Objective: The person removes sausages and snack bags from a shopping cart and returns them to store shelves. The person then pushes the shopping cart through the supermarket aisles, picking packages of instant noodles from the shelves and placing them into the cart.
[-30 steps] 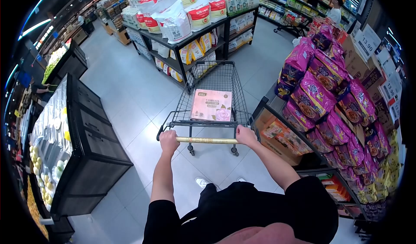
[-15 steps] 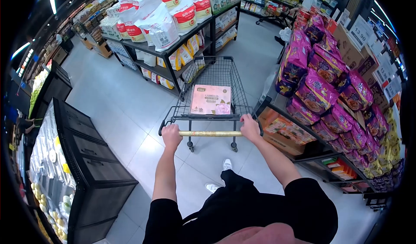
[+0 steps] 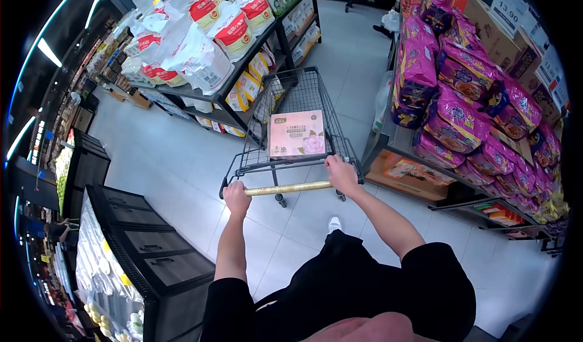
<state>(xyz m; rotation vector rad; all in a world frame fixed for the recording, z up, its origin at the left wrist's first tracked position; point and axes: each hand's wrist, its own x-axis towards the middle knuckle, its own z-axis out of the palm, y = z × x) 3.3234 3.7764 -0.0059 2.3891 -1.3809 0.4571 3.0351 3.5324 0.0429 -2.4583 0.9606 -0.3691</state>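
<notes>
We saw the left hand (image 3: pixel 237 197) and right hand (image 3: pixel 342 174) closed around the gold, cylindrical handle (image 3: pixel 290 189). Beyond it, inside the black wire-mesh cart (image 3: pixel 294 93), lay a flat-sided pink box (image 3: pixel 297 133); further left, glossy plastic bags (image 3: pixel 203 62) were stacked.

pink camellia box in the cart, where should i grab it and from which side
Probably by its left and right sides, coming straight down from above with one hand on each. The box lies face up, and its broad, flat top shows nothing to pinch, while the cart is open overhead and its near rim stands close to the box's near edge.
</notes>
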